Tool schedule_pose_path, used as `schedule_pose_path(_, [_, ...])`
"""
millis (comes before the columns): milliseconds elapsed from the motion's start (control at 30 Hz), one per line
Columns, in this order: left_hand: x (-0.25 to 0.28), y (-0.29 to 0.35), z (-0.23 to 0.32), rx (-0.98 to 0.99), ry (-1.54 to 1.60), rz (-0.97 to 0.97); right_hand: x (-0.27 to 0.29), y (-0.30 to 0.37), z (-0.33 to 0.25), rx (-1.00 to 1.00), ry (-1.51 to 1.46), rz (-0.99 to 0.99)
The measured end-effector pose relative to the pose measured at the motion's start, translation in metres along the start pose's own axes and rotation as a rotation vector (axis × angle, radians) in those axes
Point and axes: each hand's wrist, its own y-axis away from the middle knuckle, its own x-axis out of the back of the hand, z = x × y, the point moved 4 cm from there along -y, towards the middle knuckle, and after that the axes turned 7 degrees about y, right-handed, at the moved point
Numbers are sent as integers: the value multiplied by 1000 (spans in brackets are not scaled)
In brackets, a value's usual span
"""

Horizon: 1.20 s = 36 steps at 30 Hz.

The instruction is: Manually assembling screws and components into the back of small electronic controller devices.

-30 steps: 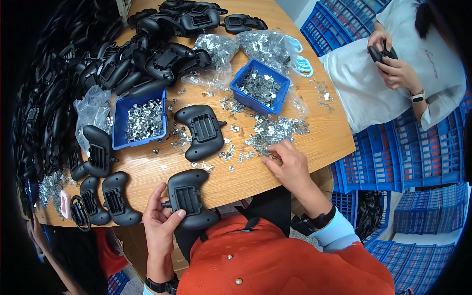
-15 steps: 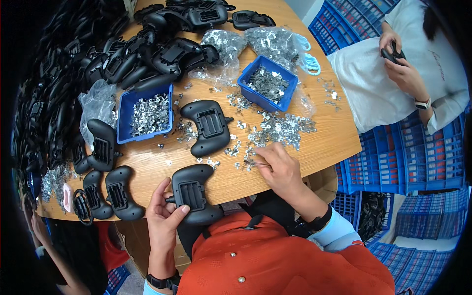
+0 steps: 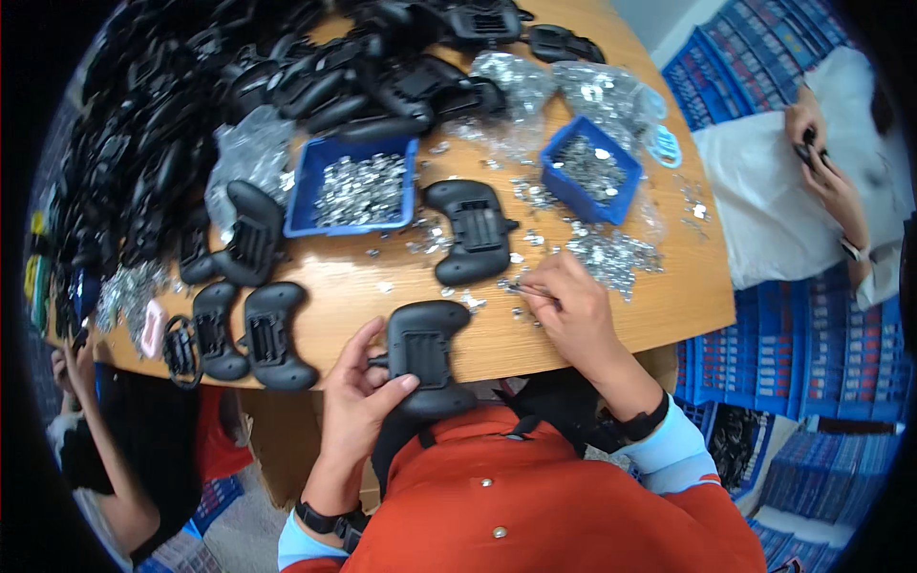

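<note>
My left hand [image 3: 368, 392] grips a black game controller [image 3: 427, 349] at the table's front edge, the thumb lying over its face. An uncovered battery compartment faces up in the middle of it. Farther right, my right hand [image 3: 575, 310] pinches slim metal tweezers [image 3: 523, 287], tips pointing left among small loose metal contact pieces [image 3: 616, 256]. Just beyond the held one lies another black controller [image 3: 470, 232], its compartment also facing up. Whether the tweezers hold a piece is too small to tell.
Two blue bins [image 3: 296, 205] [image 3: 611, 205] hold metal pieces. A heap of black controllers [image 3: 191, 105] fills the back left; several more [image 3: 277, 334] lie at the front left. Plastic bags [image 3: 602, 91] lie behind. Co-workers sit left and right; blue crates [image 3: 764, 349] stand at right.
The view has shifted, so the table's contents appear farther right and a bit higher. Both hands keep their grips; the tweezers' tips stay among the loose metal pieces.
</note>
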Motion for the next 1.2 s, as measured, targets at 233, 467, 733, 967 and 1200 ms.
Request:
schedule_pose_path(233, [2,0,-1,-9,57,-15,-37,-11,-62,199,-329,-115])
schedule_pose_path(467, [8,-3,-2,-3,28,-58,-57,-14,-75,325,-237,-127])
schedule_pose_path(733, [10,-4,-2,27,66,-76,-55,-15,-78,419,-176,-117])
schedule_pose_path(967, [12,-4,-3,15,69,-85,-47,-21,-85,471,-113,-220])
schedule_pose_path(1200, [10,-5,-1,12,56,-87,-50,-20,-85,459,-96,-319])
